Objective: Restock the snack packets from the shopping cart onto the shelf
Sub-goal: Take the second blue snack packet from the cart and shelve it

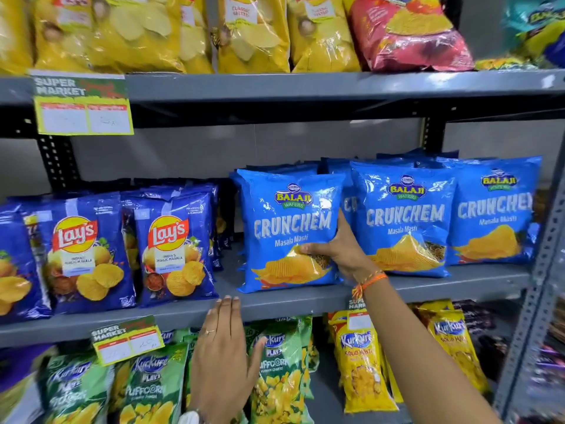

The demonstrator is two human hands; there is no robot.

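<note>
A light-blue Crunchem packet stands upright on the grey middle shelf. My right hand grips its lower right edge, thumb across the front. Two more Crunchem packets stand to its right, with others behind them. My left hand is flat and open, fingertips at the shelf's front lip below the held packet. It holds nothing. The shopping cart is out of view.
Dark-blue Lay's packets fill the middle shelf's left side. Yellow chip bags and a red bag line the top shelf. Green Kurkure Puffcorn and yellow Kurkure packets sit below. A metal upright bounds the right.
</note>
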